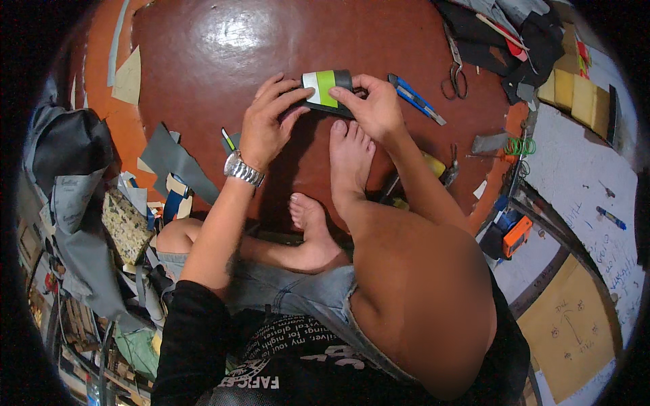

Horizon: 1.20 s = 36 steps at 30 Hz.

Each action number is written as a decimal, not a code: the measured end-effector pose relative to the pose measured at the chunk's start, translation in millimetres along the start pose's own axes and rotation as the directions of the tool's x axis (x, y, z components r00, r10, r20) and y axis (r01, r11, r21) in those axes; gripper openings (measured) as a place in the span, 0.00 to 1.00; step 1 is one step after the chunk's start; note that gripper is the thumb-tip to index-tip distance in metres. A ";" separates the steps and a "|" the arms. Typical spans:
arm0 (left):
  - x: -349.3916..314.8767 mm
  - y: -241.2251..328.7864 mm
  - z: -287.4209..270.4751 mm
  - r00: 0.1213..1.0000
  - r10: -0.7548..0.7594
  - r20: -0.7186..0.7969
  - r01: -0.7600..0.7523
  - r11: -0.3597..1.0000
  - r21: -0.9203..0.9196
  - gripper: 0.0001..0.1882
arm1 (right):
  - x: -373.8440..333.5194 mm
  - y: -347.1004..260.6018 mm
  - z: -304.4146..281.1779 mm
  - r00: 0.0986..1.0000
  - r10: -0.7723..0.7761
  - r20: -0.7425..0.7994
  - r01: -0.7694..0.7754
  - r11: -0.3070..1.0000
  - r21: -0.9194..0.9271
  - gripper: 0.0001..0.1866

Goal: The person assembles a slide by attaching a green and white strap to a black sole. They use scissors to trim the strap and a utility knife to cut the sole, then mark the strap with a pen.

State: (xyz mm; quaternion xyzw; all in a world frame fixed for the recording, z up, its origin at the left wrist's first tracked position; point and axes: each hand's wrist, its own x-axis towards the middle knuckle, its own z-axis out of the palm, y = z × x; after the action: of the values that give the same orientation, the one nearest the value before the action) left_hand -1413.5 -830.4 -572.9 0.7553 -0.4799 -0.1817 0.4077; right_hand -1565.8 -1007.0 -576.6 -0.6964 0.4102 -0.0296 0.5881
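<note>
Between my two hands is a black, curved piece of sheet material [343, 80] with a white and a lime-green band across it. My left hand [269, 122] grips its left end, the fingers over the top and onto the white band, the thumb beneath. At the other end my right hand [377, 111] is closed on it, thumb pressed on the green band and fingers behind, partly hidden. The piece is just beyond my bare right foot [352, 162]. A blue utility knife [414, 99] lies right of my right hand.
Scissors [455, 68] lie at the far right beside dark fabric scraps [521, 54]. On the left are grey sheet offcuts [175, 162] and a heap of grey material [74, 203]. Yellow foam blocks [575, 95], a green wire coil [520, 146] and an orange device [517, 237] stand along the right.
</note>
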 end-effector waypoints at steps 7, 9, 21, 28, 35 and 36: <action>-6.7 -4.3 12.5 0.994 0.082 -0.072 -0.075 0.993 0.090 0.23 | -0.3 -6.4 -6.1 0.997 0.028 0.074 -0.031 0.999 0.043 0.15; -6.6 -3.2 14.0 0.991 0.114 -0.064 -0.102 0.980 0.168 0.24 | -0.2 -8.2 -6.5 0.995 0.021 0.097 -0.022 1.000 0.007 0.15; -0.4 -8.8 5.4 0.969 0.220 0.109 -0.245 0.907 0.342 0.24 | 15.0 0.5 -39.9 0.969 -0.031 0.244 0.044 0.998 -0.049 0.21; 2.0 -4.0 4.2 0.960 0.225 0.169 -0.270 0.905 0.330 0.21 | 14.1 11.4 -36.5 0.966 -0.029 0.257 0.015 0.998 0.056 0.18; 7.4 8.1 8.0 0.947 0.292 0.134 -0.322 0.864 0.387 0.22 | 14.2 4.9 -38.7 0.977 0.021 0.211 -0.009 0.998 -0.058 0.17; 7.2 10.7 11.2 0.957 0.266 0.118 -0.291 0.889 0.354 0.23 | 13.6 3.5 -38.8 0.978 0.011 0.209 0.002 0.998 -0.063 0.17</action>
State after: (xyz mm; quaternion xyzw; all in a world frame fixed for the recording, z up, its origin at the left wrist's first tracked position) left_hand -1423.7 -843.9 -570.3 0.7350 -0.6219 -0.0531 0.2650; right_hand -1579.0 -1046.0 -573.7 -0.7129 0.3484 0.0578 0.6058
